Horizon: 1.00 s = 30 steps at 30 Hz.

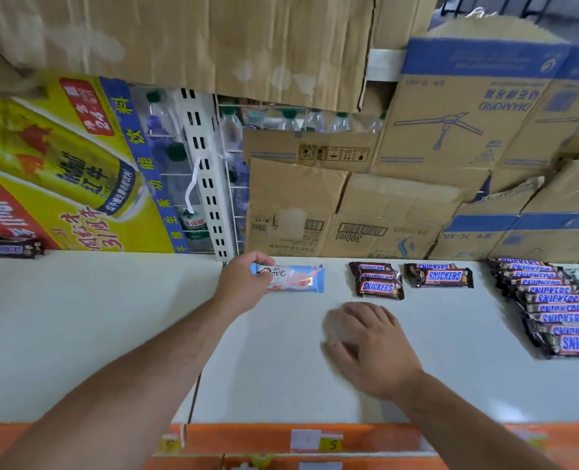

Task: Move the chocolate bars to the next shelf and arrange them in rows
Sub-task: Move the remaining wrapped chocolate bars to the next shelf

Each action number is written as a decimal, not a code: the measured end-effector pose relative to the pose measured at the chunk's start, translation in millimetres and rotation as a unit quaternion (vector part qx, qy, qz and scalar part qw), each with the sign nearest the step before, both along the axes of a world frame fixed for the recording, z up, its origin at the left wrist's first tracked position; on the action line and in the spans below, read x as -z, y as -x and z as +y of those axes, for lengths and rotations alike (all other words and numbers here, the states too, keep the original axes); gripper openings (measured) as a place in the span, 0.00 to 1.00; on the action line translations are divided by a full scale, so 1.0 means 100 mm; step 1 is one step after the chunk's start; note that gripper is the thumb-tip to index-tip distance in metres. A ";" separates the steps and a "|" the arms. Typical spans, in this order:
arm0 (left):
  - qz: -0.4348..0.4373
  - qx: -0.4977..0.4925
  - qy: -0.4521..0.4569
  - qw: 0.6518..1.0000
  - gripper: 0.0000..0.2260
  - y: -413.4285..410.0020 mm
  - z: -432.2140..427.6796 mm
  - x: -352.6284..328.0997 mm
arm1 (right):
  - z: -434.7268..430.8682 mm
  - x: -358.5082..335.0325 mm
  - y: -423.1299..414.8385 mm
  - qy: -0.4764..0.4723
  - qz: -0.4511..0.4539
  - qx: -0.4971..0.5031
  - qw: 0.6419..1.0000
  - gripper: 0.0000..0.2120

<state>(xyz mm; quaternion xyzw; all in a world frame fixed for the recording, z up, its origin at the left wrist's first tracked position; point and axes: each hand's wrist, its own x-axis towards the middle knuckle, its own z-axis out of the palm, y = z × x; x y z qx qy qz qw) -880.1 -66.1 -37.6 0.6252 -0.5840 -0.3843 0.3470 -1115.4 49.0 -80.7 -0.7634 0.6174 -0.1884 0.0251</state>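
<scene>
My left hand (244,283) grips the left end of a light blue and pink Dove bar (296,278), low over the back of the white shelf (281,368). My right hand (366,337) hovers flat over the shelf with fingers spread and nothing in it; its fingertips are blurred. Right of the Dove bar lie a small pile of Snickers bars (378,281) and a second pile of two (440,275). A long overlapping row of Snickers bars (549,307) runs along the right side. One lone Snickers bar (16,247) lies far left on the neighbouring shelf (77,334).
Cardboard boxes (366,205) stand behind the shelf and one overhangs above. A slotted upright post (206,174) and a seam divide the two shelves. A yellow drink poster (60,164) backs the left shelf. An orange price strip (315,439) lines the front edge.
</scene>
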 end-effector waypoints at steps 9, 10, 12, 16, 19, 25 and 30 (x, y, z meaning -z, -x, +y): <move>-0.254 0.188 0.147 0.937 0.21 -0.17 -0.26 0.24 | 0.01 -0.08 -0.06 -0.005 -0.005 0.015 1.000 0.19; -0.246 0.192 0.146 0.939 0.20 -0.17 -0.28 0.27 | 0.01 -0.07 -0.06 -0.010 0.002 0.015 1.000 0.19; -0.224 0.178 0.151 0.946 0.18 -0.15 -0.32 0.30 | -0.01 -0.06 -0.05 -0.019 0.014 0.014 1.000 0.20; -0.220 0.154 0.143 0.953 0.18 -0.12 -0.32 0.34 | -0.02 -0.06 -0.04 -0.022 0.018 0.014 0.999 0.20; -0.220 0.142 0.151 0.953 0.18 -0.11 -0.26 0.38 | -0.02 -0.06 -0.04 -0.023 0.017 0.010 1.000 0.20; -0.182 0.114 0.132 0.968 0.33 -0.17 0.04 0.32 | 0.00 -0.06 -0.01 -0.040 0.022 0.012 0.999 0.20; -0.218 0.071 0.110 0.967 0.21 -0.37 0.60 0.34 | 0.02 -0.09 -0.01 -0.051 0.035 0.006 0.998 0.21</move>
